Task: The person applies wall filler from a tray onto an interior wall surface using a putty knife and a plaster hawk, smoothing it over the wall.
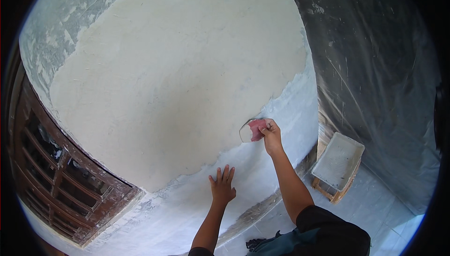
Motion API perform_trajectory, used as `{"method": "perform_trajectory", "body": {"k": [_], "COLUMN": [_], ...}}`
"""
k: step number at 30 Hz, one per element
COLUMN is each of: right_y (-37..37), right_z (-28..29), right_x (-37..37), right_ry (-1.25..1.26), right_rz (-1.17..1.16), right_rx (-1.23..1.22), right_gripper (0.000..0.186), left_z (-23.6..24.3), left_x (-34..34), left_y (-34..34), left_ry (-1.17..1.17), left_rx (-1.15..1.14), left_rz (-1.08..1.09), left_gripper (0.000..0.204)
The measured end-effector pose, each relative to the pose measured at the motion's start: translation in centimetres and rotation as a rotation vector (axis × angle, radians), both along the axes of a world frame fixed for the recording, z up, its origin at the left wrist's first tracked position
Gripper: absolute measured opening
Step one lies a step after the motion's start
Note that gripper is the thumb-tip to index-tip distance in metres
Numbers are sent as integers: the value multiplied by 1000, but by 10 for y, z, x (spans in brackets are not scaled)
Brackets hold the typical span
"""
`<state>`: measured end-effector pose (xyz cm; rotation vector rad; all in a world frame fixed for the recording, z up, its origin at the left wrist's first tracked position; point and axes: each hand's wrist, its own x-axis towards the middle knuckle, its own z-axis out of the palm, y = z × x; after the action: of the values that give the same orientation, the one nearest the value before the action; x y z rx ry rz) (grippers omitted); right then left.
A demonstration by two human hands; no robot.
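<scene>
In front of me is a wall (187,68) with a broad area of cream-coloured filler on it. My right hand (273,136) grips a thin red putty spreader (258,128) with whitish filler over its left part. The spreader lies close against the wall, near the lower right border of the cream area. Lower down and to the left, my left hand (222,185) is open, its fingers spread against the paler part of the wall, just below the filler's ragged edge.
A white paint tray (338,160) rests on a small wooden stool (341,194) at right. Dark plastic sheeting (375,64) hangs along the right side. A brown slatted wooden window or shutter (58,176) is set in the wall at left. Pale tiled floor (370,209) lies below.
</scene>
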<state>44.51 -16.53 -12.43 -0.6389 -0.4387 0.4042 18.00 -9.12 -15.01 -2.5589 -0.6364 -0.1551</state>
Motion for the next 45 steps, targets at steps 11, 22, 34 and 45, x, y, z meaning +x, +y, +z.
{"method": "perform_trajectory", "body": {"k": [11, 22, 34, 45], "right_y": [8, -13, -10, -8], "right_z": [20, 0, 17, 15], "right_x": [-41, -7, 5, -7], "right_ry": [-34, 161, 51, -39], "right_rz": [9, -151, -125, -62], "right_rx": [23, 96, 28, -8], "right_gripper": [21, 20, 18, 20], "left_z": [-11, -5, -6, -7], "left_x": [-3, -2, -3, 0], "left_y": [9, 3, 3, 6], "left_ry": [13, -48, -49, -3], "left_rx": [86, 14, 18, 31], "left_rz": [-41, -37, -22, -22], "left_gripper": [99, 96, 95, 97]}}
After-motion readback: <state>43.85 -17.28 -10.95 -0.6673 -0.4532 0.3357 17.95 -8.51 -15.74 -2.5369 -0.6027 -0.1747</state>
